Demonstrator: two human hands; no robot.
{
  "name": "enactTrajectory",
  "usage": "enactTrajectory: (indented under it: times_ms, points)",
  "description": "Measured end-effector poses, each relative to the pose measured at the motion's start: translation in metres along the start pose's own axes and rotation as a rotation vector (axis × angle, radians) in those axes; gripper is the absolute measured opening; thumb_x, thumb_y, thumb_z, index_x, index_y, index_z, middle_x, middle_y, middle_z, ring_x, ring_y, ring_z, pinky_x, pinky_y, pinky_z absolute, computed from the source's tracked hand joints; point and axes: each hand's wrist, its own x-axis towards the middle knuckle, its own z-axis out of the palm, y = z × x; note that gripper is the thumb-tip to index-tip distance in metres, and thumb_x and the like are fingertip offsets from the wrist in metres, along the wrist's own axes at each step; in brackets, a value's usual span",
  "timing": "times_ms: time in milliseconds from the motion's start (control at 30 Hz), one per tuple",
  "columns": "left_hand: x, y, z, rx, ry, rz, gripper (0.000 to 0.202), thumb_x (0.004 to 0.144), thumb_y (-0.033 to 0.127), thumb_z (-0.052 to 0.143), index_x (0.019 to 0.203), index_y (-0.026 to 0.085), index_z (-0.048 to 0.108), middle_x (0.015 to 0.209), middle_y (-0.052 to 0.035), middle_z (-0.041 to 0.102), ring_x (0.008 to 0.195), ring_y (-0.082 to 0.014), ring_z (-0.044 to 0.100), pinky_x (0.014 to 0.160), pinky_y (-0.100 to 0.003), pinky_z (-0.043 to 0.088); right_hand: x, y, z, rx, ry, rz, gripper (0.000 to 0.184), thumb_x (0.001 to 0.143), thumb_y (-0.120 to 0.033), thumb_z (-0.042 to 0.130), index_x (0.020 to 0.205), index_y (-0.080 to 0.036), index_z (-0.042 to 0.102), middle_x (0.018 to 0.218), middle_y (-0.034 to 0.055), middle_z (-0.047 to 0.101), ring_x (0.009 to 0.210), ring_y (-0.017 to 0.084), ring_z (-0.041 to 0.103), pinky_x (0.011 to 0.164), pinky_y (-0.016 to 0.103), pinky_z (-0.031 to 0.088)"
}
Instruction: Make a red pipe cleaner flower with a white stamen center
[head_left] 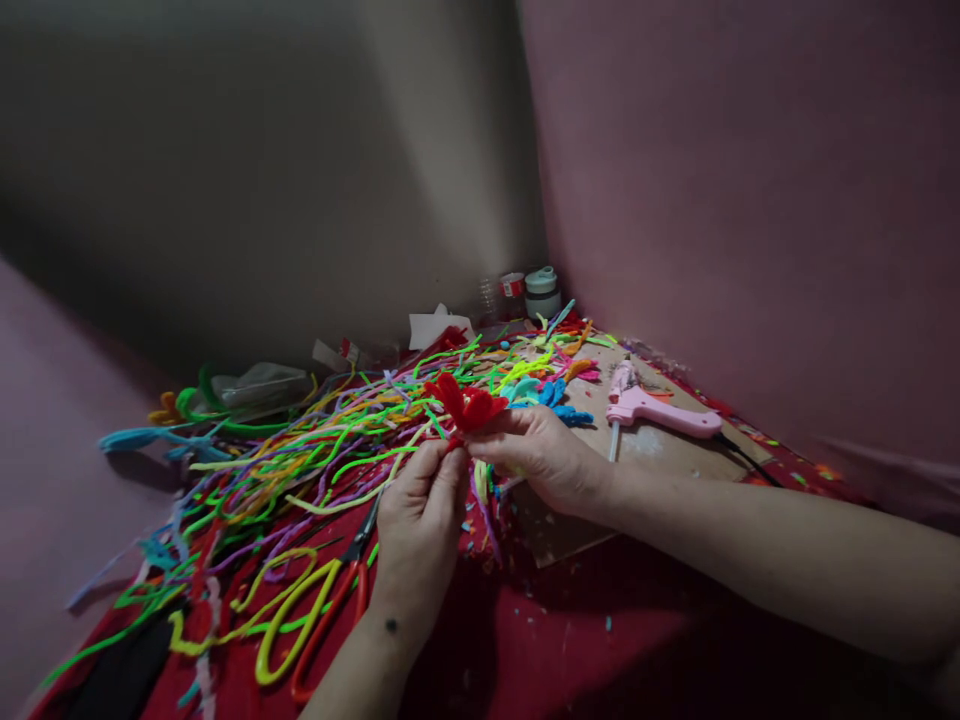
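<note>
Between my two hands is a red pipe-cleaner flower point(466, 402) with several looped petals pointing up. My left hand point(426, 500) pinches it at its base, fingertips pressed together. From the right, my right hand point(546, 456) grips the lower right petal between thumb and fingers. Behind and left of the hands spreads a heap of many-coloured pipe cleaners point(315, 450). Scissors point(352, 570) with orange-red handles lie just left of my left wrist, partly covered by it. Blue pipe-cleaner shapes point(555, 398) lie beyond my right hand.
A pink glue gun point(660, 412) rests on a brown board point(675, 455) at the right, its cord trailing right. A lidded jar point(542, 293) and a red-labelled container point(512, 287) stand at the back corner. Walls enclose the red-covered table point(570, 640).
</note>
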Motion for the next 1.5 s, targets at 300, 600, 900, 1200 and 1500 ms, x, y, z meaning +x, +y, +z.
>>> enactTrajectory:
  times_ms: [300,600,900,1200,1500]
  points:
    - [0.003,0.007,-0.002,-0.627,-0.305,-0.379,0.017,0.084,0.029,0.053,0.074,0.016,0.053,0.046,0.0096,0.036,0.031,0.0000,0.014,0.030,-0.011,0.020,0.005,0.011,-0.009,0.007,0.009,0.014,0.017,0.067,-0.030,0.069,0.075,-0.015,0.070,0.063,-0.0023,0.057,0.058,0.008,0.045,0.056,0.023,0.033]
    - [0.003,-0.001,-0.004,-0.888,-0.521,-0.448,0.017,0.086,0.025,0.049,0.076,0.014,0.057,0.045,0.0109,0.031,0.028,0.0005,0.006,0.025,-0.010,0.023,0.003,0.014,-0.010,0.241,-0.124,0.180,0.014,0.072,-0.026,0.069,0.073,-0.013,0.065,0.062,-0.0014,0.060,0.054,0.007,0.051,0.051,0.019,0.033]
    - [-0.009,0.008,0.008,-0.098,-0.086,-0.011,0.012,0.080,0.029,0.059,0.077,0.018,0.057,0.055,0.0050,0.051,0.044,-0.0078,0.048,0.045,-0.019,0.040,-0.002,0.015,-0.006,0.233,-0.093,0.087,0.017,0.073,-0.029,0.068,0.083,-0.016,0.069,0.059,-0.0020,0.060,0.047,0.010,0.055,0.045,0.022,0.042]
    - [0.001,-0.003,-0.006,-0.457,-0.335,-0.230,0.023,0.083,0.033,0.055,0.068,0.017,0.052,0.048,0.0071,0.042,0.032,-0.0017,0.028,0.034,-0.014,0.023,-0.002,0.011,-0.003,0.123,-0.132,0.009,0.014,0.076,-0.029,0.067,0.082,-0.016,0.071,0.067,-0.0009,0.064,0.062,0.009,0.056,0.064,0.024,0.046]
    - [0.005,-0.005,-0.007,-0.484,-0.493,-0.208,0.019,0.084,0.034,0.053,0.075,0.017,0.057,0.051,0.0038,0.051,0.034,-0.0063,0.043,0.036,-0.018,0.037,-0.007,0.003,0.003,-0.005,-0.145,-0.008,0.032,0.076,-0.046,0.062,0.084,-0.017,0.069,0.054,-0.0030,0.056,0.049,0.010,0.051,0.050,0.024,0.043]
